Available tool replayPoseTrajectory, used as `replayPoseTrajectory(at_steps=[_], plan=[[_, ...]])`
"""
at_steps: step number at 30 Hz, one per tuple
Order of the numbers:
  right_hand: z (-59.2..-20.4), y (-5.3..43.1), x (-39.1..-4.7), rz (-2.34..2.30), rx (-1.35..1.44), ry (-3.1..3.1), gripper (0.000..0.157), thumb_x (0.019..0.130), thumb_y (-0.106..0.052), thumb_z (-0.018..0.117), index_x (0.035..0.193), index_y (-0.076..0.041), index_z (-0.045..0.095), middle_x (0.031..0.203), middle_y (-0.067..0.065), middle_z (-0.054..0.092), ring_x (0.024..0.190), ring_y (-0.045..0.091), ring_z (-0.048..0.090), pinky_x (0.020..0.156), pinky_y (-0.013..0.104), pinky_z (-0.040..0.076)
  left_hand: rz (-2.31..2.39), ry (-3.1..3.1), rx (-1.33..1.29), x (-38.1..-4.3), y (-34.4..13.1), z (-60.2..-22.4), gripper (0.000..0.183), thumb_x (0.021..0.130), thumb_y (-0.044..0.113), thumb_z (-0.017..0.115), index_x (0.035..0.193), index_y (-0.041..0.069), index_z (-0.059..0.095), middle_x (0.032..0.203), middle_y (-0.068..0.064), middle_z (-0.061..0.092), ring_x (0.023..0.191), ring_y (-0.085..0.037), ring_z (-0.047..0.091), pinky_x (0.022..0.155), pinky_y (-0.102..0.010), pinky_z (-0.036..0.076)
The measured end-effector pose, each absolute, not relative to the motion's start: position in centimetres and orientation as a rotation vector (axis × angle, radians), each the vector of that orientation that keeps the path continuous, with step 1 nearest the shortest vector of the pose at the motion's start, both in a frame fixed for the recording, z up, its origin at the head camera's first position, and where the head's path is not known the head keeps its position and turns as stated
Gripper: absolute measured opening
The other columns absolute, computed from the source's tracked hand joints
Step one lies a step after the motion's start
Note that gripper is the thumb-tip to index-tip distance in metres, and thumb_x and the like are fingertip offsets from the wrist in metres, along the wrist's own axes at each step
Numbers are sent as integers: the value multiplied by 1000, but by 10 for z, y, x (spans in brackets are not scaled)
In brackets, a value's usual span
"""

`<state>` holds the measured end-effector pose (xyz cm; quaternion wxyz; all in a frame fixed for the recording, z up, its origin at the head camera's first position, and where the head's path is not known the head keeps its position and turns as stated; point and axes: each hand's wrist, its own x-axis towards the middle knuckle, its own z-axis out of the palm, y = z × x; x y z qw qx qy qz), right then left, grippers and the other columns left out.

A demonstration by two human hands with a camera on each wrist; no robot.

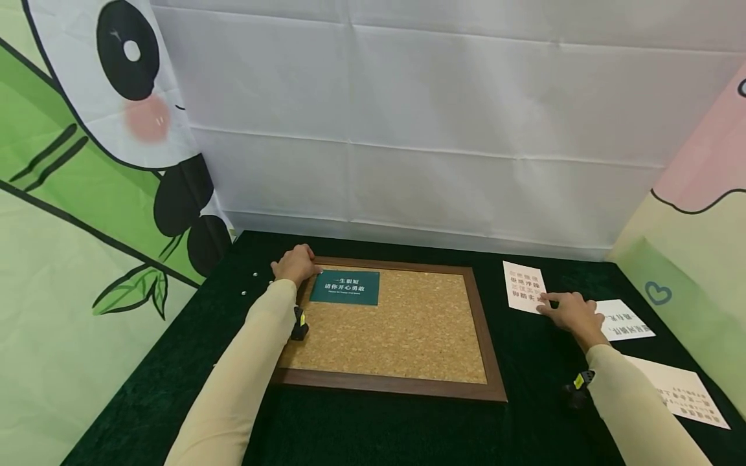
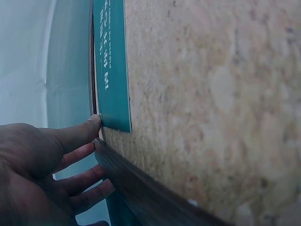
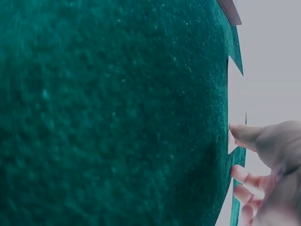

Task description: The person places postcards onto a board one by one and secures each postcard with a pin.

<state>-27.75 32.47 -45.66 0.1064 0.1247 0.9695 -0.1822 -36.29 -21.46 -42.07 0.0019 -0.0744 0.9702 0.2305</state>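
Observation:
My left hand [image 1: 294, 264] is at the far left corner of a wood-framed cork board [image 1: 402, 336]. Its thumb [image 2: 91, 126] touches the corner by a dark green card [image 1: 345, 287], and the other fingers reach past the frame's outer side. White lettering covers the card, which lies flat on the cork. To the right of the board, my right hand [image 1: 574, 317] touches the near right corner of a white printed card [image 1: 521, 286] with its fingertips. That card lies on the table, seen almost edge-on in the right wrist view.
Two more white printed cards lie at the right: one [image 1: 626, 320] beside my right hand, another [image 1: 688, 391] partly behind my sleeve. Several small white bits, too small to identify, including one [image 1: 243, 293], dot the green tablecloth [image 1: 384, 427] at left. A white cloth backdrop [image 1: 408, 129] rises behind.

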Motion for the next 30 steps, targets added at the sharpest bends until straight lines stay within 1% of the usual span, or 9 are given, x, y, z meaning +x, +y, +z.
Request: replayPoseTrajectory(at_steps=[4,8,10,12,14,16,18,24,30], plan=[[-458,324,-278,-568,369,2890,59,99,-35,53,146,-3,39,141,43,22,118,62,24,98,78,19,721,3049,-232,-363,-214,-421,36,92,24,70,120,6,58,121,-17,63,112,-38,56,105,-60,27],[-458,318,-278,-595,459,2950,59,99,-35,50,142,5,41,140,41,31,115,58,30,96,74,25,719,3043,-233,-364,-214,-421,36,92,24,69,121,6,57,122,-18,63,113,-38,55,105,-60,27],[-456,314,-279,-578,515,2973,59,99,-37,51,135,9,46,134,40,40,112,56,34,96,71,29,719,3041,-242,-364,-213,-421,35,92,24,69,121,6,57,123,-17,62,113,-37,55,105,-59,27],[-455,310,-279,-555,561,2982,60,98,-39,53,125,14,51,122,39,48,107,54,38,94,69,32,720,3045,-249,-364,-213,-421,35,92,24,69,120,6,57,122,-17,63,113,-37,55,105,-59,27],[-454,307,-278,-540,591,2985,62,97,-42,54,116,16,53,111,38,52,102,52,40,93,69,33,717,3051,-251,-364,-213,-421,35,92,23,69,120,6,58,122,-17,63,113,-37,55,105,-60,27],[-454,303,-277,-542,602,2978,63,96,-43,55,112,18,53,105,37,53,98,51,41,93,68,33,716,3053,-252,-364,-212,-421,35,92,24,69,120,6,58,122,-17,63,113,-37,55,105,-60,27],[-455,301,-276,-552,608,2970,64,95,-44,56,112,18,52,103,37,53,96,50,42,91,68,33,719,3048,-253,-364,-212,-421,36,92,24,69,121,6,57,123,-17,62,113,-37,55,106,-60,26],[-461,301,-280,-567,624,2962,60,94,-42,58,110,16,54,99,34,54,95,49,42,89,65,35,730,3038,-264,-366,-210,-423,36,92,24,69,120,6,58,123,-17,62,114,-37,55,107,-61,25],[-466,306,-286,-648,647,2936,55,94,-42,59,103,13,58,98,30,55,96,48,42,90,64,35,736,3046,-264,-366,-210,-422,36,92,25,69,121,6,58,123,-17,62,114,-38,54,107,-62,25]])
